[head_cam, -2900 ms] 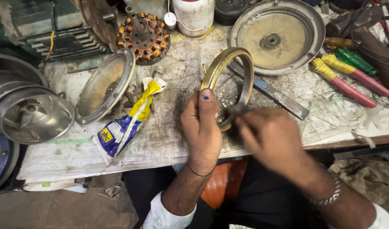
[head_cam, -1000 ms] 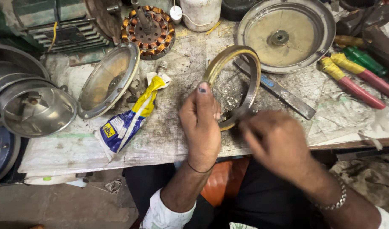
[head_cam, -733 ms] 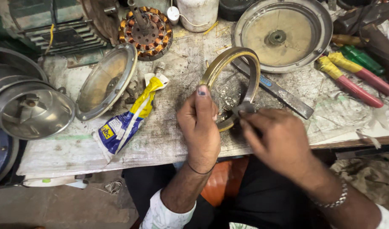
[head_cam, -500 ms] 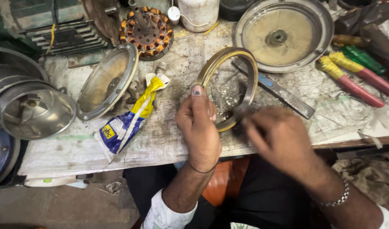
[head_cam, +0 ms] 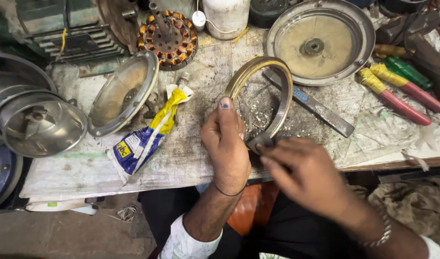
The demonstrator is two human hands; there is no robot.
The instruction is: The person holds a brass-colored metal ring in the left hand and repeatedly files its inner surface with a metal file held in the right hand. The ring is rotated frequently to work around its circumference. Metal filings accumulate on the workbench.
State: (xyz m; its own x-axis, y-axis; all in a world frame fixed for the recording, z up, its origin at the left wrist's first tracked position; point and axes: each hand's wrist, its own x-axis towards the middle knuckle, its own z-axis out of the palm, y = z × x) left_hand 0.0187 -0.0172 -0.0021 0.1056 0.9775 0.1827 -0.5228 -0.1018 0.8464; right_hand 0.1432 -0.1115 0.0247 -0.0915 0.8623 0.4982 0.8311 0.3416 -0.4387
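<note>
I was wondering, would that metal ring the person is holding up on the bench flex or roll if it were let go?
The metal ring looks like a thin, stiff band, so it probably keeps its shape and feels light. It stands on edge, steadied by the left hand, so it may well tip or roll if released. The right hand presses a small pad against its lower rim.

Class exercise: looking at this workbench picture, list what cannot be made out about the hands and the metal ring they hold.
Head view only:
- Near edge of the metal ring: hidden behind the left hand.
- Small dark piece at the ring's rim: mostly covered by the right hand; its kind cannot be told.
- Right hand's fingers: motion-blurred.
- Grey bowls: cut off by the left edge.
</note>
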